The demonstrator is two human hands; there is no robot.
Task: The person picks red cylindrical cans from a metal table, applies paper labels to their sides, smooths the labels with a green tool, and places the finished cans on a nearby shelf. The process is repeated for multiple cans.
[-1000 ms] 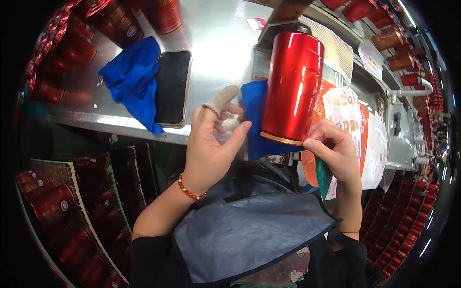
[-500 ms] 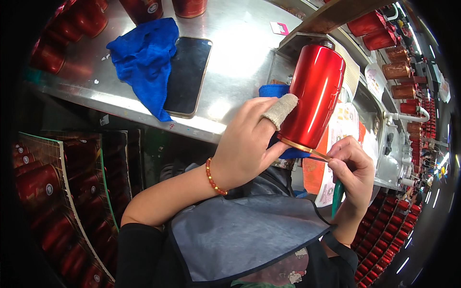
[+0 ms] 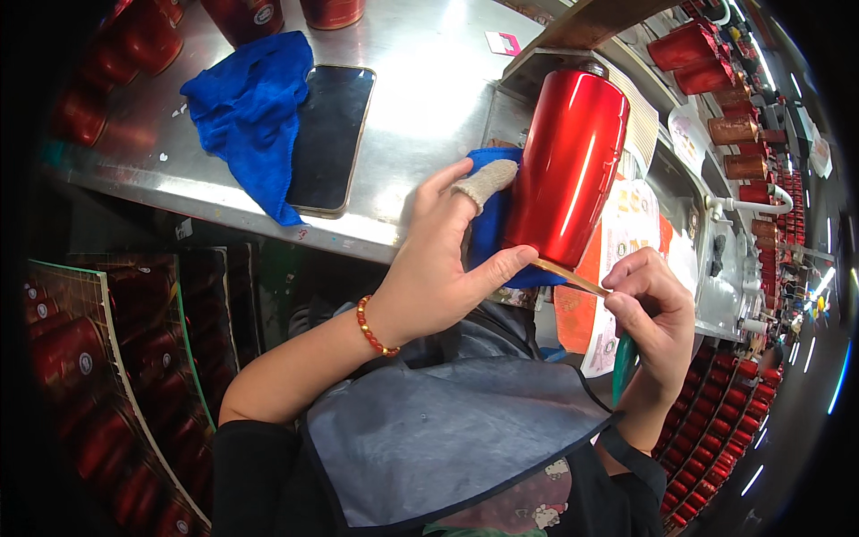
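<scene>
A glossy red metallic cylinder (image 3: 573, 166) with a dark neck leans at a tilt in front of me, its base toward me. My left hand (image 3: 438, 237) is open beside it, fingers spread, thumb tip against the base edge. A knitted finger sleeve (image 3: 486, 185) covers one finger, which rests by the blue cloth (image 3: 488, 237) tucked along the cylinder. From the base a thin gold strip (image 3: 573, 278) runs to my right hand (image 3: 658, 309), pinched between thumb and fingers. A green handle-like piece (image 3: 624, 367) hangs below that hand; its other end is hidden.
On the metal table (image 3: 420, 98) lie a blue rag (image 3: 246, 116) and a dark phone (image 3: 331, 139). Red containers (image 3: 143, 40) stand at the far left. Printed papers (image 3: 626, 233) lie right of the cylinder, under a wooden beam (image 3: 591, 22). Racks of red containers (image 3: 725, 430) line the right.
My left hand has drawn back from the cylinder's side, spreading its fingers, the thumb still at the base. The right hand keeps its pinch. The whole view has shifted slightly.
</scene>
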